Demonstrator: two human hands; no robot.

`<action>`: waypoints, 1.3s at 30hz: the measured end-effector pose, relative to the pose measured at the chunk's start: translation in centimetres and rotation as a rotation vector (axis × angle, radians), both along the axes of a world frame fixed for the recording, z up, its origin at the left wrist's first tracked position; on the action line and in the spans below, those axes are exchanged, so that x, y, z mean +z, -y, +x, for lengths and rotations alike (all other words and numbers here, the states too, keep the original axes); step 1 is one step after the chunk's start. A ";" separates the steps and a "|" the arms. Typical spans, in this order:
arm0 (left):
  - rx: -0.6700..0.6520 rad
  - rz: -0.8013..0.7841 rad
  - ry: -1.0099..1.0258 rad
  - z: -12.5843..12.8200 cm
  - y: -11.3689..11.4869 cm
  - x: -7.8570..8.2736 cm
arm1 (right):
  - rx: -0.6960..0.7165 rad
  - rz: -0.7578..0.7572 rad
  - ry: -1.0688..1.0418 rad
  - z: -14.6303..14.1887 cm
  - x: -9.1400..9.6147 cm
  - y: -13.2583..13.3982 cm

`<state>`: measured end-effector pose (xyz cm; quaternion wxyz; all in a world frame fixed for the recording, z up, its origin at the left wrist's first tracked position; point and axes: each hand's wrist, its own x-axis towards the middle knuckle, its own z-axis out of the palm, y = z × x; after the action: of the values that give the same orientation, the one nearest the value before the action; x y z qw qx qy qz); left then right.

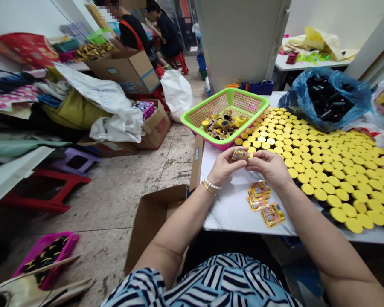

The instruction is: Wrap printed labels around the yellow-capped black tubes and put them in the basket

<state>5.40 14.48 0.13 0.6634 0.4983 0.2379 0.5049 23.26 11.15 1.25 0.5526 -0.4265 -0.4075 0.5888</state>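
Note:
Between both hands, just above the table's front part, is a small yellow-capped container point(241, 155) with a colourful printed wrap around it. My left hand point(228, 164) has its fingers closed around the wrapped body. The fingertips of my right hand point(269, 166) pinch the yellow-cap end. Below them on the white table point(227, 209) lie two stacks of printed labels, one nearer my hands point(258, 192) and one closer to the table edge point(272, 214). Many yellow-capped pieces point(326, 170) stand packed together to the right of my hands.
A green and pink basket point(224, 111) holding wrapped pieces stands behind my hands. A blue plastic bag point(326, 98) of black parts sits at the back right. An open cardboard box point(156, 221) is left of the table. Two people point(136, 32) sit farther back.

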 end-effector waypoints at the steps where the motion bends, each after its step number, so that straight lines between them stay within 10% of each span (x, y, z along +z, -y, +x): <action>1: 0.002 -0.047 0.036 0.1 0.1 0.2 | -0.019 0.039 0.006 -0.1 0.0 0.0; 7: 0.082 -0.217 0.062 0.7 0.5 0.3 | -0.172 0.334 0.258 -1.0 -0.6 0.7; 16: 0.040 -0.092 -0.021 0.4 0.3 -0.5 | 0.052 -0.107 -0.096 -1.0 0.1 0.5; 27: -0.138 -0.433 0.093 0.8 0.6 0.4 | -0.084 0.534 0.371 0.2 -1.1 0.0; 39: -0.132 -0.320 0.002 0.5 1.1 0.7 | -0.119 0.509 0.435 -0.7 -0.2 0.7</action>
<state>5.94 13.35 0.84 0.7663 0.4003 0.2812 0.4166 22.56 10.45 1.04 0.5749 -0.4135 -0.6242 0.3300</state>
